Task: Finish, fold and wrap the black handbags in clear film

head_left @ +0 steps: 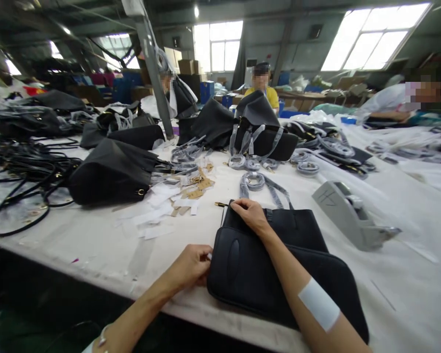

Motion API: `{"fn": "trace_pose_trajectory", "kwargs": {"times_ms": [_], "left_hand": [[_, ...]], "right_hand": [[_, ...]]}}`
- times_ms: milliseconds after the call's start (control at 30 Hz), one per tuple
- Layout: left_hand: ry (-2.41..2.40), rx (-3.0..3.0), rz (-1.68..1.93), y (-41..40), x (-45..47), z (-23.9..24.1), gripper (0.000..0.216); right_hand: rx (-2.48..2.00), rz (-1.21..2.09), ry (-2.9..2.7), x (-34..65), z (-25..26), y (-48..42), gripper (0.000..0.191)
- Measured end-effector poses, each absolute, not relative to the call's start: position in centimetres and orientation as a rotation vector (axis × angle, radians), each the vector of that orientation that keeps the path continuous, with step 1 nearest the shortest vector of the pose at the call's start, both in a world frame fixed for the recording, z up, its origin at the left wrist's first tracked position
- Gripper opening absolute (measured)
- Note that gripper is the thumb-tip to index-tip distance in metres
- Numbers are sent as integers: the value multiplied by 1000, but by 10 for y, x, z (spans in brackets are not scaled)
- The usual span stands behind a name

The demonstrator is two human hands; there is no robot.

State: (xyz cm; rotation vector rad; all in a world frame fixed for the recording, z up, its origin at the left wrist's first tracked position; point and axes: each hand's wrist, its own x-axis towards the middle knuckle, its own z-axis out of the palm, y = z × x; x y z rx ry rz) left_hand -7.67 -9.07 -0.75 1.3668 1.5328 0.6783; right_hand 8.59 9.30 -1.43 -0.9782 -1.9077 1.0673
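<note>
A flat black bag [250,274] lies on the white table [389,294] right in front of me. My left hand [193,267] is closed in a pinch at the bag's left edge, gripping it. My right hand [250,214] lies over the bag's far top edge with its fingers curled on the rim. Beside those fingers a small gold pin [220,204] pokes out. A wrapped grey strap [259,184] runs from the bag's top toward the table's middle. A white patch is stuck on my right forearm [319,304].
A grey tape dispenser [351,215] stands to the right of the bag. Another black bag [112,171] sits at the left by loose black straps [22,181] and paper scraps [158,208]. More bags [259,127] are piled further back. Other people sit across the table.
</note>
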Motion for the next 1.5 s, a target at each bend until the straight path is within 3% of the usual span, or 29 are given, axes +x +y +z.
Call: {"fn": "trace_pose_trajectory", "kwargs": {"times_ms": [133,300,400,533,733,900,1033,1100,1200,1367,1500], "left_hand": [[1598,1336,561,-74,-67,1,8],[1807,1283,920,-81,-64,-3,12],[1666,1240,1003,-92,-65,-6,18],[1739,1398,810,-98,-56,2,36],[2248,1503,385,-79,-33,3,37],[2114,1505,496,-71,-45,-5,31],[2008,1540,645,-81,-61,-12,30],[1969,1535,686,-90,-68,-16,31],[1983,1478,672,-101,-75,-17,30],[2335,1607,336,-103,-61,0,39],[2404,2128,457,-94,-43,4,41]], "right_hand": [[-961,1020,-1929,82,-17,94,22],[-982,1003,-1909,83,-16,94,24],[-975,993,-1916,83,-16,94,23],[-975,985,-1924,80,-22,95,21],[-1016,1075,-1967,80,-18,101,25],[-911,1233,-2330,131,35,81,31],[-1117,728,-2471,200,57,41,31],[-1281,487,-2450,231,42,22,28],[-1480,256,-2320,258,5,5,44],[-1499,37,-2242,261,-22,0,45],[-1390,-8,-2296,260,-19,5,43]]}}
